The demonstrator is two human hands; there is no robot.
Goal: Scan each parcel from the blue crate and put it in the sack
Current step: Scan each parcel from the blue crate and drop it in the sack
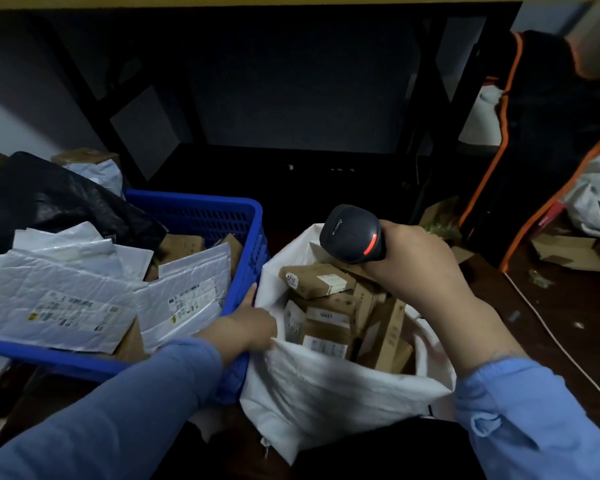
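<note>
Left hand (pixel 248 322), low in the centre of the frame, has its fingers curled over the near-left rim of the sack (pixel 326 386), thumb pointing up in the narrow gap between sack and blue crate (pixel 246 216). Right hand (pixel 420 268), right of centre and well apart from the other, is wrapped round the handle of a black scanner (pixel 352 233), whose head hangs over the sack's open mouth with a red strip glowing on it. Inside the sack lie several cardboard boxes (pixel 317 280), piled at angles with labels showing. The crate stands just beside the sack on the left of the frame and holds white mailers (pixel 59 299) overlapping one another, brown boxes under them. A black bag (pixel 49 199) slumps across the crate's far-left corner.
</note>
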